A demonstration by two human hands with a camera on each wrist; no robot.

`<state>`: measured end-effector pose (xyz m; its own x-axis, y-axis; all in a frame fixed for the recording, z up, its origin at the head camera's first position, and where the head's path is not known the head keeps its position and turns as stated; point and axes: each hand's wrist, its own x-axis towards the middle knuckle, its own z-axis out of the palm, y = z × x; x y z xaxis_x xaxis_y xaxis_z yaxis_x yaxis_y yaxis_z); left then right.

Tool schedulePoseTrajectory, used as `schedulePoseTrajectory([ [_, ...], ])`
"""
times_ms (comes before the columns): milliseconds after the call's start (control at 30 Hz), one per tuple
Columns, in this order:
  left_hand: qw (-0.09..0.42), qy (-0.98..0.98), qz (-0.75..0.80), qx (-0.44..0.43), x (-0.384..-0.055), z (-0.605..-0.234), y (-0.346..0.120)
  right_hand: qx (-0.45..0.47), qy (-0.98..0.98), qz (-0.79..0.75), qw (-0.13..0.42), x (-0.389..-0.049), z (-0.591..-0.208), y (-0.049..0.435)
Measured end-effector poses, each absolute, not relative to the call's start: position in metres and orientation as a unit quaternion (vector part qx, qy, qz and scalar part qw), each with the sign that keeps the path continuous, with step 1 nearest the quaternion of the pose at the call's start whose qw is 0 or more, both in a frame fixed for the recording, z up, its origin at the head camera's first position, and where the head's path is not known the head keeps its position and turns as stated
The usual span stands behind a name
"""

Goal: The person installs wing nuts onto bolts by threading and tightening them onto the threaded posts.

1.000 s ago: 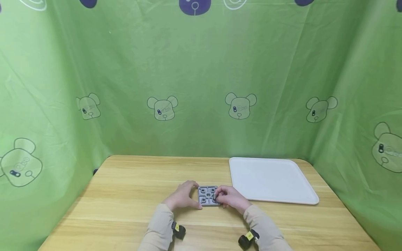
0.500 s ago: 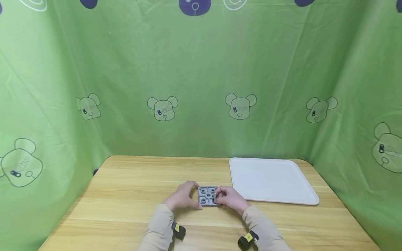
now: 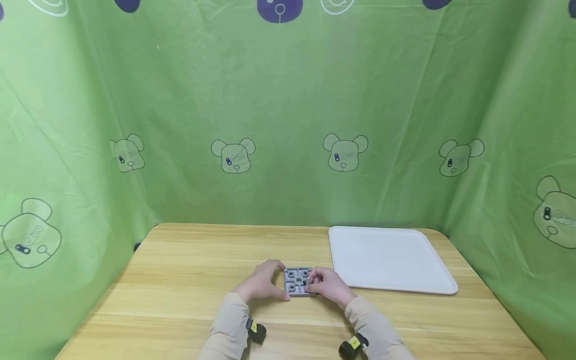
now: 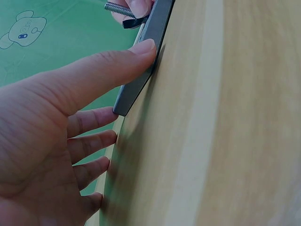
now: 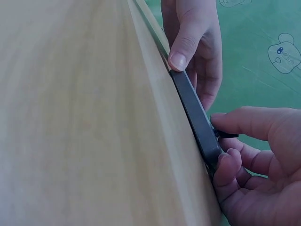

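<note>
A grey square plate (image 3: 295,283) with recesses and several round holes lies near the middle of the wooden table. My left hand (image 3: 260,283) holds it by its left side, thumb at the near edge and index finger towards the far edge. Over the plate's near right corner, my right hand (image 3: 330,286) pinches a small black-ended threaded bolt. In the left wrist view the bolt's silver thread (image 4: 117,9) sticks out, with a black tab (image 4: 134,22) close to the plate. The right wrist view shows that black tab (image 5: 227,134) between thumb and fingers; its lower part is hidden.
A white tray (image 3: 391,257) lies at the back right of the table (image 3: 202,260), just beyond my right hand. Green patterned cloth (image 3: 288,195) surrounds the table's back and sides. Black wrist cameras (image 3: 257,333) sit on the sleeves.
My right hand and wrist have shifted and turned slightly leftward around the bolt at the plate's corner. My left hand and the plate stay in place.
</note>
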<state>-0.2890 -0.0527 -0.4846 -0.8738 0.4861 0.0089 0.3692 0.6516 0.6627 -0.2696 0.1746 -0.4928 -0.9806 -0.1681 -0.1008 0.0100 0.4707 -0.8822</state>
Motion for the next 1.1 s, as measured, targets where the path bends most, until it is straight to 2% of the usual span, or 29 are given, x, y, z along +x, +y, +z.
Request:
schedulePoseTrajectory([
  [133, 0.084, 0.906, 0.341, 0.237, -0.289, -0.485, -0.052, -0.050, 0.854, -0.509, 0.092, -0.269, -0.492, 0.176],
  [367, 0.083, 0.905, 0.344, 0.237, -0.288, -0.483, -0.052, -0.099, 0.812, -0.555, 0.150, -0.272, -0.487, 0.188],
  [500, 0.082, 0.905, 0.344, 0.237, -0.288, -0.483, -0.052, -0.116, 0.793, -0.575, 0.165, -0.274, -0.488, 0.193],
  [1100, 0.084, 0.903, 0.349, 0.236, -0.288, -0.485, -0.053, -0.086, 0.802, -0.573, 0.144, -0.277, -0.494, 0.187],
])
